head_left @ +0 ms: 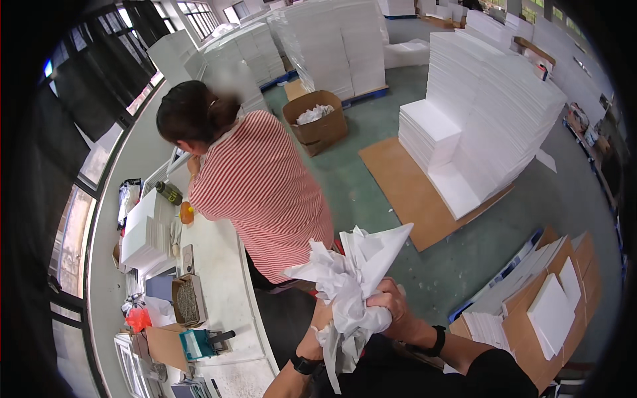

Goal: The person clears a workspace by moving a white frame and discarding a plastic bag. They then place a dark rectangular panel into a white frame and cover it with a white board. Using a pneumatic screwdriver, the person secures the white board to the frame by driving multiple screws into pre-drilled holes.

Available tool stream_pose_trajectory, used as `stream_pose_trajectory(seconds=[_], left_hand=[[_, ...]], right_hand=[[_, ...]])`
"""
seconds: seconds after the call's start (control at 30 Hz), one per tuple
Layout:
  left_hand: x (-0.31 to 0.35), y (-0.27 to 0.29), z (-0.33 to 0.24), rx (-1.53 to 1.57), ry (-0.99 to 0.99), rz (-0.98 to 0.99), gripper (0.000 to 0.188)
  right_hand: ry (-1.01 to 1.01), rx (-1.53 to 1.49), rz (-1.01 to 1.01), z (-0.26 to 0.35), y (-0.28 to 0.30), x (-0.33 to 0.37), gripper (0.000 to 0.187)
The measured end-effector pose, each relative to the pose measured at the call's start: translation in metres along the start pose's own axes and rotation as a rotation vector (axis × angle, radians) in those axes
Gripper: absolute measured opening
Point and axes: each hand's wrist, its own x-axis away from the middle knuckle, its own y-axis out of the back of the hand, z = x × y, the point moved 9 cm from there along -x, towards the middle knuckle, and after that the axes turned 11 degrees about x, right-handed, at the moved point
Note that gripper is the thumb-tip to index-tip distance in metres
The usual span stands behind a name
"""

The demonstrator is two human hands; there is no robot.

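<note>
A bunch of crumpled white paper sheets (352, 298) is gathered up in front of my body, with pointed corners sticking out at the top and a loose strip hanging below. My right hand (391, 308) is closed round its right side, fingers curled into the paper. On the other side, my left hand (321, 320) presses against the bunch and grips it; the paper hides most of its fingers. Dark bands circle both my wrists.
A co-worker in a red-striped shirt (259, 186) leans over the white workbench (229, 278) at left. A teal box (196, 343) lies on it. A carton (318, 132) holds white scraps. Stacked white boards (478, 113) stand right; cardboard (524, 331) leans near right.
</note>
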Motion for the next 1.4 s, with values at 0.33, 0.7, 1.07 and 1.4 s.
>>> stream_pose_trajectory(seconds=[0.33, 0.7, 1.07, 1.4], left_hand=[[-0.055, -0.05, -0.041, -0.262, -0.156, 0.107, 0.063], [-0.063, -0.175, -0.08, -1.364, -1.006, 0.236, 0.055], [-0.066, -0.191, -0.093, -1.476, -0.951, 0.251, 0.067], [-0.018, -0.08, -0.104, -1.343, -0.651, 0.081, 0.064]], right_hand=[[-0.7, -1.095, 0.049, -0.047, 0.02, 0.016, 0.124], [-0.782, -0.992, -0.165, -0.106, 0.019, 0.006, 0.07], [-0.486, -0.794, -0.426, -0.152, 0.044, -0.056, 0.052], [-0.137, -0.165, -0.575, -0.082, 0.174, -0.188, 0.061]])
